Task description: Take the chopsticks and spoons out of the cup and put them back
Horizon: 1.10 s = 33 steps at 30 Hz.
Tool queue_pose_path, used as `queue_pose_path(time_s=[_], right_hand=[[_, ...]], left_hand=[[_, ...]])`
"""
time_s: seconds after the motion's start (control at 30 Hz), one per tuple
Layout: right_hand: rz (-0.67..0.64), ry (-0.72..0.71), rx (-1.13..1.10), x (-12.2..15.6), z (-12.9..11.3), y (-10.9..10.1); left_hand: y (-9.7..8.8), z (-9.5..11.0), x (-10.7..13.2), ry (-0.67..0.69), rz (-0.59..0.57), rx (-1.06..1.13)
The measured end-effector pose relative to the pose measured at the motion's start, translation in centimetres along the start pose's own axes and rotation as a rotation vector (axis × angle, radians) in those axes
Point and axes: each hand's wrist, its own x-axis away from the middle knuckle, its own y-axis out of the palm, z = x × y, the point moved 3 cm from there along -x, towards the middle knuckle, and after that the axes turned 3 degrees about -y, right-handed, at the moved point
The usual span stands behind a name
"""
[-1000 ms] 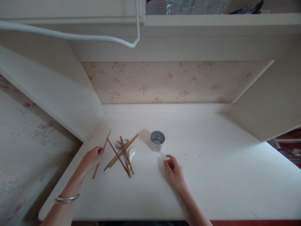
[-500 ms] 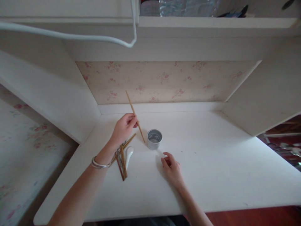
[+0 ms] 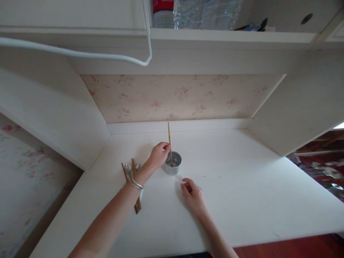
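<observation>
My left hand [image 3: 159, 154] pinches a wooden chopstick [image 3: 170, 138] that stands nearly upright, its lower end inside a grey metal cup [image 3: 172, 169] with small holes in its bottom. My right hand [image 3: 192, 193] rests on the tabletop in front of the cup, fingers loosely curled and apart, holding nothing. Under and beside my left forearm lie several more chopsticks [image 3: 133, 165] and metal spoons [image 3: 128, 167]. The arm hides most of that pile, including nearly all of a white spoon.
The white tabletop [image 3: 242, 190] is enclosed by side panels and a floral back wall [image 3: 177, 98]. Overhead, a white cable [image 3: 107, 55] hangs in front of a shelf [image 3: 228, 36] holding clear plastic bottles [image 3: 204, 14]. Two small dark specks lie right of the cup.
My left hand has moved right with the chopstick, turning it more upright and bringing its lower end into the cup. My right hand stays by the cup. The view has shifted slightly.
</observation>
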Motion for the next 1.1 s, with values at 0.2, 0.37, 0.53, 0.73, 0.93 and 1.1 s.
queue_pose_path(time_s=[0.2,0.37,0.53,0.73,0.93,1.1], right_hand=[[-0.007,-0.006,0.039,0.1,-0.2,-0.2],[0.006,-0.019,0.03,0.2,-0.7,-0.4],[-0.002,-0.014,0.047,0.2,-0.7,-0.3],[0.013,-0.028,0.041,0.2,-1.0,-0.4],[0.024,0.027,-0.007,0.3,-0.8,-0.2],[0.087,0.127,-0.215,-0.1,-1.7,-0.5]], left_hand=[[1.5,-0.9,1.2,0.045,-0.019,-0.046],[1.8,-1.3,1.4,0.035,-0.012,-0.027],[1.9,-1.3,1.6,0.018,-0.02,0.005],[1.4,-1.5,2.6,-0.064,0.031,0.124],[-0.1,-1.0,6.8,-0.216,0.118,0.301],[1.4,-1.2,12.9,-0.429,0.115,0.508]])
